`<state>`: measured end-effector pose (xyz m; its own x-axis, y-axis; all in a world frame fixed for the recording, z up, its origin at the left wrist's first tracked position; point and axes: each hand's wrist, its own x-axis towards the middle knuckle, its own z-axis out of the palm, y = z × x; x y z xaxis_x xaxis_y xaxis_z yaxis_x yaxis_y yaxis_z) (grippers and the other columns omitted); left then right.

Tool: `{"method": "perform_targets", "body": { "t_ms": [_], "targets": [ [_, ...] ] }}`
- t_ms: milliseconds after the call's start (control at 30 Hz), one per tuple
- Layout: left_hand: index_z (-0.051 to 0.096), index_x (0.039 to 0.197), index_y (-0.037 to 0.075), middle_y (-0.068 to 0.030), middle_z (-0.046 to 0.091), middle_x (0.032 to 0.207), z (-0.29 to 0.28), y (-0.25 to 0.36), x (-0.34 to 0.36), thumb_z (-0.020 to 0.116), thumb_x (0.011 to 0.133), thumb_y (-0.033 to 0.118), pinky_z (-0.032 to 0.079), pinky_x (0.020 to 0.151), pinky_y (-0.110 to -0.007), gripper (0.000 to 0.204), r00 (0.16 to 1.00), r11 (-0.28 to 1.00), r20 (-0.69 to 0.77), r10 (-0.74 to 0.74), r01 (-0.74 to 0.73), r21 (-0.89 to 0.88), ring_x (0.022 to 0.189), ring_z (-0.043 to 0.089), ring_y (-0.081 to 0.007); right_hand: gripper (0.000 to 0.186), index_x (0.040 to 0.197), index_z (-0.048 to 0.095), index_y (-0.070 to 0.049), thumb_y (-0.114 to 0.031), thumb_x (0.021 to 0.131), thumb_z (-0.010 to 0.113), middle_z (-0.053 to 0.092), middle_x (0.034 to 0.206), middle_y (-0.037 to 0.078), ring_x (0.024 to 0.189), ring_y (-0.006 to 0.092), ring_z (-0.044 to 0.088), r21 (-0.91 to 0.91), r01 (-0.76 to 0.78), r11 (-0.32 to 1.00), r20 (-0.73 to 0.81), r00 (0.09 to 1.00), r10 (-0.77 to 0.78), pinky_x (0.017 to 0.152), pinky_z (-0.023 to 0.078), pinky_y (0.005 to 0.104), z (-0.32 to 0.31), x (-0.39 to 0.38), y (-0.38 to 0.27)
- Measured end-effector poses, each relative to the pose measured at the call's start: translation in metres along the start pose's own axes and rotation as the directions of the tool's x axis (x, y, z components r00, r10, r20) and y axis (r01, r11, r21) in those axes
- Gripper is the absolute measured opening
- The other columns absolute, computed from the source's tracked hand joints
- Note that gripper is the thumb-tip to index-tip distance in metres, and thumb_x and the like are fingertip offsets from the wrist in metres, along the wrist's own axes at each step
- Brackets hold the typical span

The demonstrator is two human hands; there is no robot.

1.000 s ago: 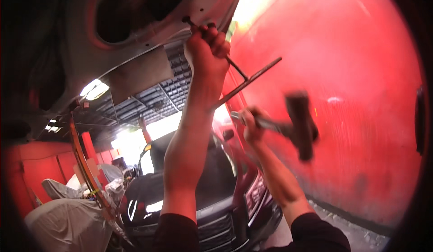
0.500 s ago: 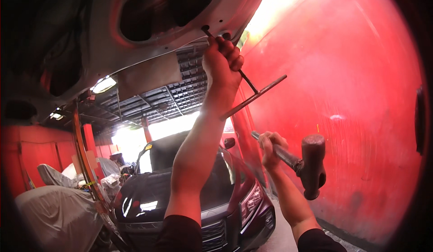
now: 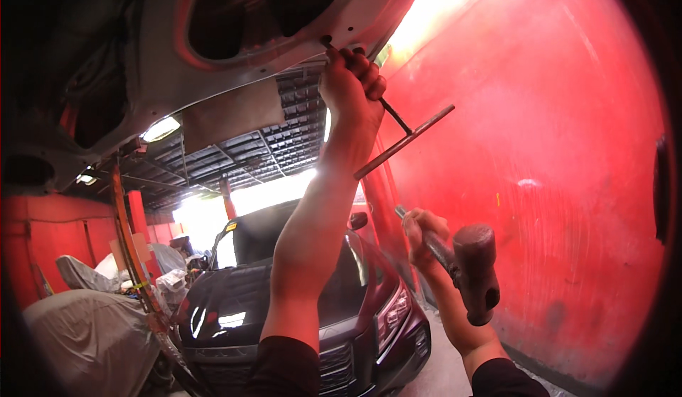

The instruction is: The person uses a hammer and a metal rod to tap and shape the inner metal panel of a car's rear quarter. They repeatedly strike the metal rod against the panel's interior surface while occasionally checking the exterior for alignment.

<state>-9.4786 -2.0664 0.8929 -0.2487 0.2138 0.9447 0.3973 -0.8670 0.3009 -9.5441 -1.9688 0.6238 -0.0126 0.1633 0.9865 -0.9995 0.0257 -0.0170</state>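
1. Head view: I am looking up at the grey underside of a raised car panel point(image 3: 234, 49), which is filling the upper left of the picture.
2. My left hand point(image 3: 352, 88) is reaching up to the panel's edge, its fingers clamped tight around the shaft of a T-handle rod point(image 3: 398, 137).
3. That dark metal rod is running from the panel's edge down through my fist, and its crossbar is slanting out to the right below the hand, in front of the red wall point(image 3: 540, 155).
4. My right hand point(image 3: 424, 237) is sitting lower and to the right, well apart from the left, with its fingers wrapped shut on the handle of a hammer point(image 3: 469, 272).
5. The hammer's dark, blunt head is hanging on the right of that hand, pointing downward, close to the red wall and touching nothing.
6. Below my left forearm a dark car point(image 3: 284, 312) is standing with its front toward me, its headlight showing by my right wrist.
7. At lower left a vehicle under a grey cover point(image 3: 85, 340) is sitting beside the dark car, with an orange-brown prop bar point(image 3: 135, 255) rising between them toward the panel.
8. Daylight is glaring through the opening behind the dark car and along the top of the wall.
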Motion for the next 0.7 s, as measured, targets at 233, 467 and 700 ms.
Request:
{"method": "perform_targets", "body": {
  "t_ms": [233, 467, 700],
  "targets": [
    [0.044, 0.081, 0.014, 0.0008, 0.043, 0.064, 0.013, 0.001, -0.001, 0.032, 0.105, 0.034, 0.017, 0.041, -0.026, 0.034, 0.985, 0.998, -0.173, 0.012, -0.003, 0.056, 0.045, 0.024, -0.0094, 0.03, 0.113, 0.061, -0.002, -0.021, 0.091, 0.064, 0.064, 0.1, 0.005, 0.095, 0.0077, 0.059, 0.436, -0.342, 0.832, 0.124, 0.939, 0.321, 0.08, 0.048, 0.0231, -0.007, 0.015, -0.006],
    [0.051, 0.08, 0.009, -0.0016, 0.046, 0.065, 0.003, 0.009, 0.002, 0.04, 0.102, 0.023, 0.02, 0.037, -0.024, 0.029, 0.998, 0.998, -0.008, -0.058, 0.058, -0.039, 0.045, 0.027, -0.0087, 0.018, 0.069, 0.054, -0.001, -0.008, 0.084, 0.058, 0.052, 0.057, 0.003, 0.051, 0.0091, 0.047, -0.042, 0.265, 0.963, -0.28, 0.922, -0.266, 0.048, 0.038, 0.0257, 0.032, 0.077, 0.031],
    [0.044, 0.083, 0.012, -0.0015, 0.044, 0.065, 0.006, 0.011, 0.01, 0.033, 0.104, 0.029, 0.017, 0.038, -0.024, 0.03, 0.999, 0.999, -0.037, -0.038, 0.039, 0.035, 0.044, 0.025, -0.0092, 0.019, 0.071, 0.055, -0.004, -0.014, 0.085, 0.061, 0.048, 0.058, -0.003, 0.053, 0.0062, 0.046, 0.109, -0.018, 0.994, -0.279, 0.959, 0.048, 0.049, 0.036, 0.0239, 0.073, 0.127, 0.104]
  ]
}}
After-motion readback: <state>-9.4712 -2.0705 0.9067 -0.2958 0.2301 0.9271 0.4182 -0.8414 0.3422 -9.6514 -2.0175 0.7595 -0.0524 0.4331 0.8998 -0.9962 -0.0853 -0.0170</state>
